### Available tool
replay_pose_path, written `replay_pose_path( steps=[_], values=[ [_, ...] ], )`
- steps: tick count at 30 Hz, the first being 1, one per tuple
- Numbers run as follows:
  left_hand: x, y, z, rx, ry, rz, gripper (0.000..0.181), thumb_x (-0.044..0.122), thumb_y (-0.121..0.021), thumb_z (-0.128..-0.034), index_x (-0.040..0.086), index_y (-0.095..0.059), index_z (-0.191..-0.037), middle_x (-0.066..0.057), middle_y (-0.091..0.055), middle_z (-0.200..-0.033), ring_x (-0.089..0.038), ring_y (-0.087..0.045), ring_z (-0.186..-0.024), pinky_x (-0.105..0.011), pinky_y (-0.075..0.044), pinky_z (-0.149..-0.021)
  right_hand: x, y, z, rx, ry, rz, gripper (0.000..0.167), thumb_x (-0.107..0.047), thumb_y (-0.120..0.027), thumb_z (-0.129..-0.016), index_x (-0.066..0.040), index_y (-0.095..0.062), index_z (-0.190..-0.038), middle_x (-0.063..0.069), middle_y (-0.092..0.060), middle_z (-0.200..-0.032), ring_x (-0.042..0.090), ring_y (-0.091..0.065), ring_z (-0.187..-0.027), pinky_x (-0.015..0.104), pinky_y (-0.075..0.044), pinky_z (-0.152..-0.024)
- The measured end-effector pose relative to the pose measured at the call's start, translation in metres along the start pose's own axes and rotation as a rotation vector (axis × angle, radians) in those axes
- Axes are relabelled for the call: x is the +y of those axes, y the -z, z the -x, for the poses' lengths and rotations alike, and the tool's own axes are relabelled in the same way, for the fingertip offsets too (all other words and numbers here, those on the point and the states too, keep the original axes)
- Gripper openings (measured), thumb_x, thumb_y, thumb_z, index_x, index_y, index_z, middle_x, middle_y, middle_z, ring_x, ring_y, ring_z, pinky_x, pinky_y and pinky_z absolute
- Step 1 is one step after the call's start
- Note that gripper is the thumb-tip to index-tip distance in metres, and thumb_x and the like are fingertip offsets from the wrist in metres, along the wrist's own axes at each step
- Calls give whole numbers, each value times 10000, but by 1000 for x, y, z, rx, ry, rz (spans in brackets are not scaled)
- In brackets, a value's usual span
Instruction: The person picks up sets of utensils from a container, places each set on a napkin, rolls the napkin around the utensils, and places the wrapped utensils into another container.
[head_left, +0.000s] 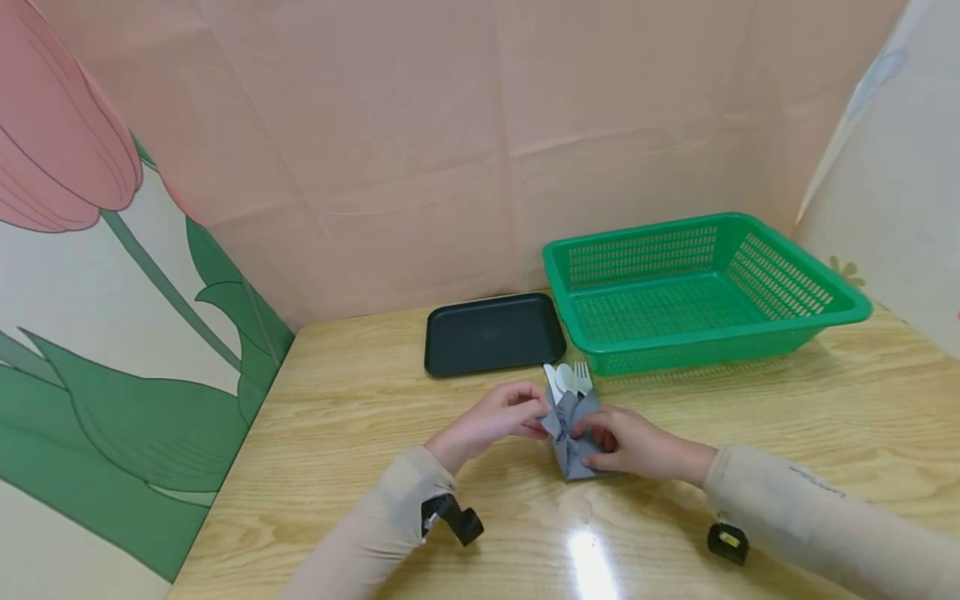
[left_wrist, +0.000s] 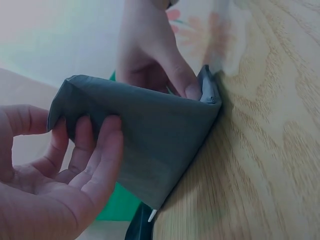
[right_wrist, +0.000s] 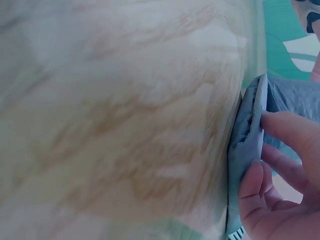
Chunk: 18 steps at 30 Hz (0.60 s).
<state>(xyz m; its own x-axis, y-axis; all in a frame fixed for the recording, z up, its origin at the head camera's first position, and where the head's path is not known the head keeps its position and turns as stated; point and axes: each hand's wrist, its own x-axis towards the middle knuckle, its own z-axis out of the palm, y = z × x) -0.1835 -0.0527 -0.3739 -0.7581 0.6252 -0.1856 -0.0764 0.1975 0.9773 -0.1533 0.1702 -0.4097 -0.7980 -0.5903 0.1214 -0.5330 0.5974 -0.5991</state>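
Observation:
Near the middle of the table lies a grey cloth napkin [head_left: 577, 410], folded to a pointed shape. The heads of a white spoon [head_left: 566, 380] and fork [head_left: 582, 377], with a white knife [head_left: 552, 383] beside them, stick out of its far end. My left hand [head_left: 498, 415] pinches a raised flap on the napkin's left side between thumb and fingers, as the left wrist view shows. On the right, my right hand [head_left: 637, 443] grips the folded cloth with thumb and fingertips. The cutlery's lower parts are hidden inside the cloth.
Behind the napkin, a black tray [head_left: 495, 335] lies flat at the back of the wooden table [head_left: 337, 467]. A green plastic basket [head_left: 705, 340] stands to its right, close beyond the cutlery. A pink curtain [head_left: 390, 150] hangs along the back edge.

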Motion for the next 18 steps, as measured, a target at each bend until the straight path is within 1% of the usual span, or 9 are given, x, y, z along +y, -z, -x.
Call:
replay_pose_path(
  steps=[5, 7, 10, 14, 18],
  values=[
    [2, -1, 0, -7, -3, 7, 192, 101, -442, -929, -55, -528, -1000, 37, -530, -849, -76, -607, -752, -323, -538, -834, 0, -1, -1, 4, -67, -49, 317, -136, -752, -756, -35, -552, -981, -2, -539, -745, 32, -451, -670, 187, -400, -581],
    [2, -1, 0, -8, -7, 10, 188, 98, -443, -930, -56, -527, -999, 37, -528, -846, -74, -606, -748, -326, -538, -836, -1, -1, -2, 7, -93, -61, 317, -148, -761, -751, -37, -541, -952, 6, -556, -761, 39, -468, -681, 191, -418, -586],
    [2, -2, 0, -12, -7, 12, 182, 95, -447, -929, -53, -526, -1000, 40, -521, -842, -69, -603, -744, -324, -538, -837, -1, -2, -2, 10, -120, -50, 269, -152, -767, -742, -46, -569, -890, 2, -573, -766, 41, -482, -694, 191, -432, -596],
    [2, -3, -1, -8, -4, 15, 186, 95, -451, -930, -55, -526, -1009, 43, -521, -841, -64, -601, -739, -317, -539, -832, -2, -2, -1, 32, -124, 6, 238, -172, -774, -731, -56, -611, -861, -7, -576, -766, 43, -485, -695, 184, -426, -597],
    [2, -3, -1, -3, -4, 13, 196, 99, -454, -933, -62, -527, -1018, 39, -531, -849, -67, -602, -741, -317, -539, -831, -1, -2, 1, 60, -96, 47, 233, -202, -780, -729, -67, -643, -862, -16, -567, -758, 37, -472, -692, 177, -411, -593]
  ],
)
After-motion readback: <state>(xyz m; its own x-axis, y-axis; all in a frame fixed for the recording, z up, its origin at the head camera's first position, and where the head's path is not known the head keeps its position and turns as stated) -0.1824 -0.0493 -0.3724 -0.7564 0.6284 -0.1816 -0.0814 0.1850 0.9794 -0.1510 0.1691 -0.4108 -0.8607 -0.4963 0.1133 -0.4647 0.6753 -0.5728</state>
